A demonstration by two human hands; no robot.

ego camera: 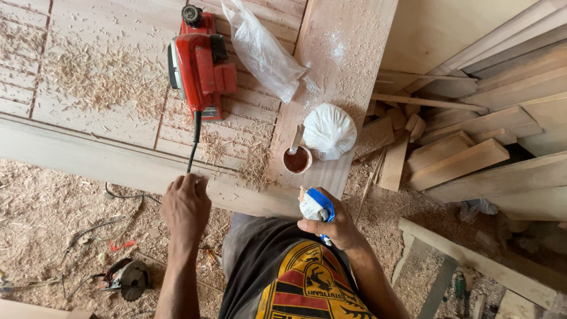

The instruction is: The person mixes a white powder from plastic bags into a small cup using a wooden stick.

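On the floor to my left a small circular saw lies in sawdust among loose cables. My left hand rests flat on the edge of the long pale plank, fingers together, pressing and gripping nothing. Curly shavings on the boards suggest the red electric planer has already done its work. Beside it lie a crumpled clear plastic bag and, on the reddish board, a small cup of brown paste with a stick in it, then a knotted white bag. Filling looks barely begun. My right hand is clamped on a blue-and-white tube, possibly glue.
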